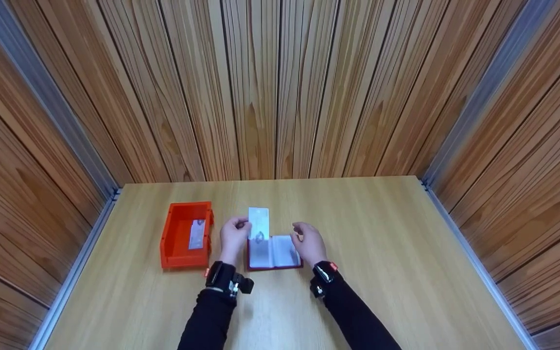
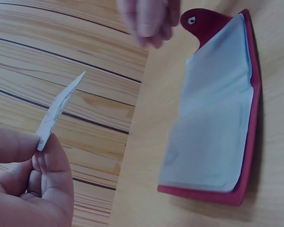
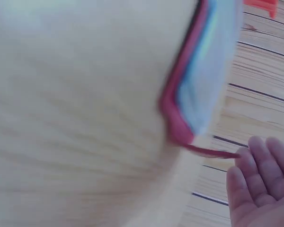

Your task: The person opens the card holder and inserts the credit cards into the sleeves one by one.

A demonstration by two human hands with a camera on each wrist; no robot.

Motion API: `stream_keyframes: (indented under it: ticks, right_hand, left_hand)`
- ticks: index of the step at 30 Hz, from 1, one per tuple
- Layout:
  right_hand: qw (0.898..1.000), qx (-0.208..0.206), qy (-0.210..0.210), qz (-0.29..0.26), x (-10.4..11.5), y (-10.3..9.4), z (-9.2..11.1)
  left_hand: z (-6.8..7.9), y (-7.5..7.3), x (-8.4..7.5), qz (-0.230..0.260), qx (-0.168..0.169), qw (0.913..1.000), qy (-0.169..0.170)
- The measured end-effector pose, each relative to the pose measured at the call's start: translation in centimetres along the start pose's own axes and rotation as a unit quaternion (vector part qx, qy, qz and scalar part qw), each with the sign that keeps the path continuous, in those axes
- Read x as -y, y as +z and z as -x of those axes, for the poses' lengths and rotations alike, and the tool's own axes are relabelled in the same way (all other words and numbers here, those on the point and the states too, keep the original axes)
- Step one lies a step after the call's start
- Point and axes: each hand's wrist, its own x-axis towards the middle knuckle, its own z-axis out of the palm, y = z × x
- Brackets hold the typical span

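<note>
Dark sleeves [image 1: 207, 318] nearest camera, at 7:30 and 4 o'clock (clock centred on red booklet [image 1: 287, 250], 12 away from the body); black wrist units [image 1: 222, 275] at the cuffs. Underneath, pale wood worktop [image 1: 396, 253]: far edge at 12 against slatted wall [image 1: 260, 97], metal rails [image 1: 483, 272] along the 9 and 3 o'clock sides. Widest stretch for moving: from right hand [image 1: 309, 244] out to the 3 o'clock rail. Tightest: narrow gap between left hand [image 1: 234, 239] and orange-red bin [image 1: 183, 261].

Booklet lying open on worktop between both hands, milky pages up. Bin between 9 and 10, second card [image 1: 196, 234] inside, near its 3 o'clock wall.

Left hand at 10; grip pinching pale card [image 1: 259, 221] at one edge, thumb against fingers. Card at 11, raised, slightly bent, apart from pages in left wrist view. Right hand between 2 and 3; grip relaxed, fingers lightly bent, thumb well apart. Booklet flap [image 3: 210, 152] right by fingertips; impossible to tell whether touching.
</note>
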Motion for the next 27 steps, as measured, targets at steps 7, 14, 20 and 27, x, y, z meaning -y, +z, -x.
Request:
stream_keyframes:
  ticks: [7,14,20,27]
  right_hand:
    - [0.997,-0.001,0.034,-0.076,1.7,-0.3,-0.9]
    - [0.984,0.01,0.049,-0.171,2.8,-0.6,-1.1]
    - [0.968,0.027,0.05,-0.245,3.3,-0.4,-0.9]
    - [0.975,0.036,0.051,-0.215,3.4,-0.1,-0.7]
  left_hand:
    - [0.6,1.1,0.2,0.036,-0.001,0.9992,-0.016]
    - [1.2,2.1,0.2,0.076,0.012,0.997,-0.009]
    - [1.6,2.5,0.3,0.078,0.025,0.9965,-0.018]
    - [1.8,2.9,0.6,0.072,0.036,0.9966,-0.018]
